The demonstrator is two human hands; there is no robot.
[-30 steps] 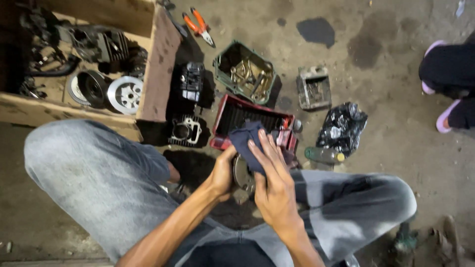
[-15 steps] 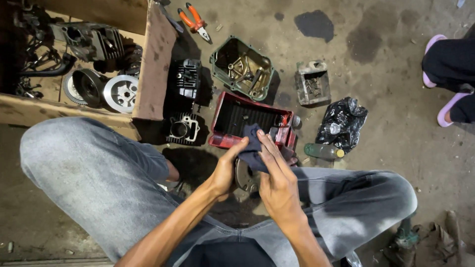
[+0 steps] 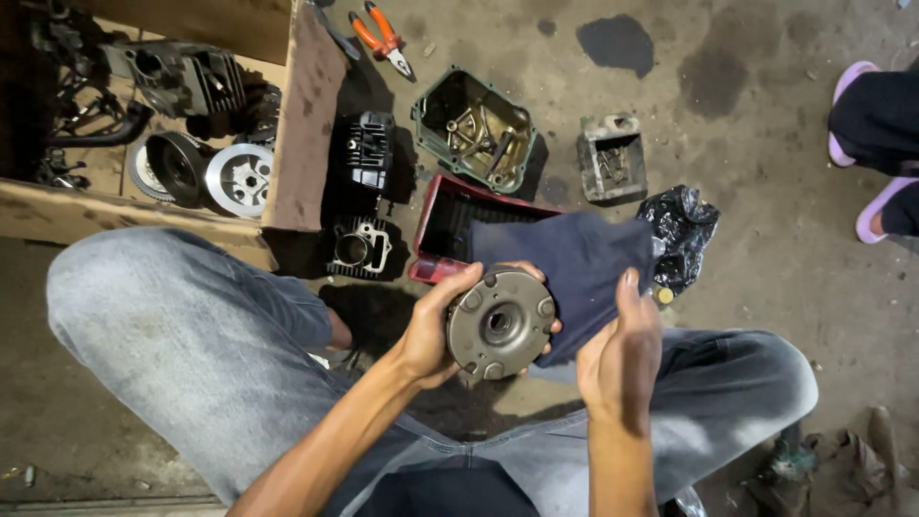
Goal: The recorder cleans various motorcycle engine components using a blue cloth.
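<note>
While the left hand [image 3: 431,330] grips one round metal disc [image 3: 500,324] above the knees, the right hand [image 3: 622,345] holds one dark blue rag [image 3: 574,263] touching it (draped behind). Farther off: one red tray [image 3: 440,225], one green tray [image 3: 474,129], one cardboard box [image 3: 306,115] at left.

Matt metal disc [image 3: 500,324], soft cloth [image 3: 574,268]

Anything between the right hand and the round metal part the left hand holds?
Yes: the dark blue cloth hangs between the right hand and the round metal part, which the left hand grips.
</note>
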